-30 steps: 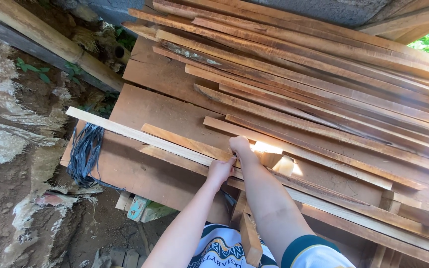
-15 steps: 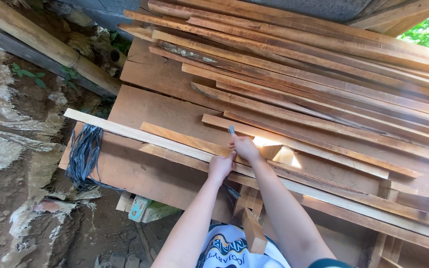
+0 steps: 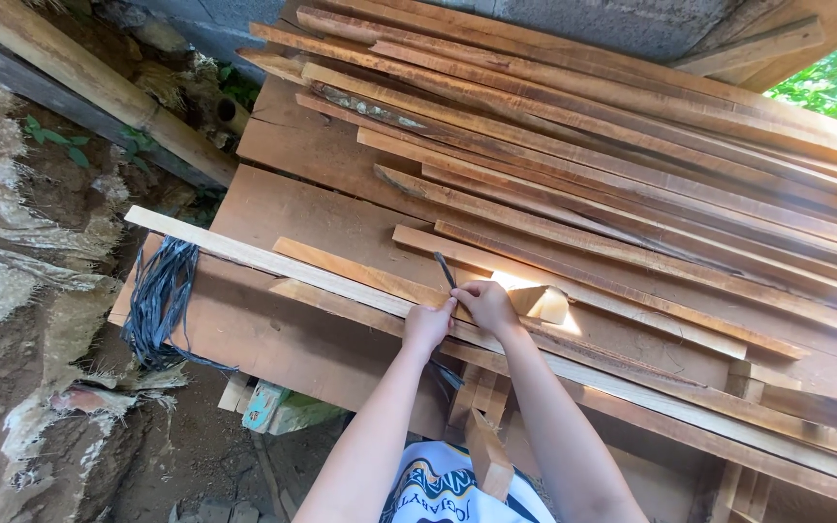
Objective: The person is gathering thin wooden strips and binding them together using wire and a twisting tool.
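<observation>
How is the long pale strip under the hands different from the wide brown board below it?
The pale strip is narrow and light, almost cream; the wide board is broad and reddish brown. The strip lies on top and juts past the left end; the board lies underneath, bearing it. The left hand and right hand rest on the strip. Both are flat wood.

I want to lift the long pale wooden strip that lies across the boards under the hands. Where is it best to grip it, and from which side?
Probably grip the pale strip along its bare stretch left of the left hand, coming from above and pinching its two long edges. It is thin, narrow and lies flat on the wide board. Its right part runs under the right hand and other slats, so that side looks less free.
</observation>
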